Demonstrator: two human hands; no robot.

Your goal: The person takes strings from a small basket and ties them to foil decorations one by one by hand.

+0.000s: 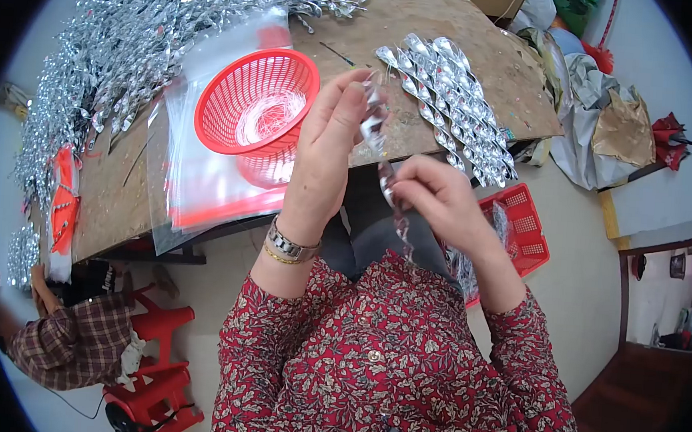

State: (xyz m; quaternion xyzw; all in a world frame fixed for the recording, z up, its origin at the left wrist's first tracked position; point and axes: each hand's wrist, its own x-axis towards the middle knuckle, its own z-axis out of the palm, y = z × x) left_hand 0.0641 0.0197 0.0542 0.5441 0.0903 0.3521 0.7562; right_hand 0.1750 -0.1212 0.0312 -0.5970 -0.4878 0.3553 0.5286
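Note:
A silver twisted foil strip [374, 130] runs between my two hands in front of the table edge. My left hand [329, 138] pinches its upper end between thumb and fingers. Lower down, my right hand [439, 197] grips the same strip, whose tail hangs toward my lap. Just left of my left hand stands a red plastic basket [222, 91] with thin, pale strings [271, 119] in it. To the right, several finished-looking silver spirals [454, 103] lie side by side over the table's edge.
A large heap of silver tinsel [134, 37] covers the table's [524, 84] far left. Clear plastic bags [196, 181] lie under the basket. A red crate [522, 220] sits on the floor at right. Another person [73, 337] is at lower left beside red stools [162, 315].

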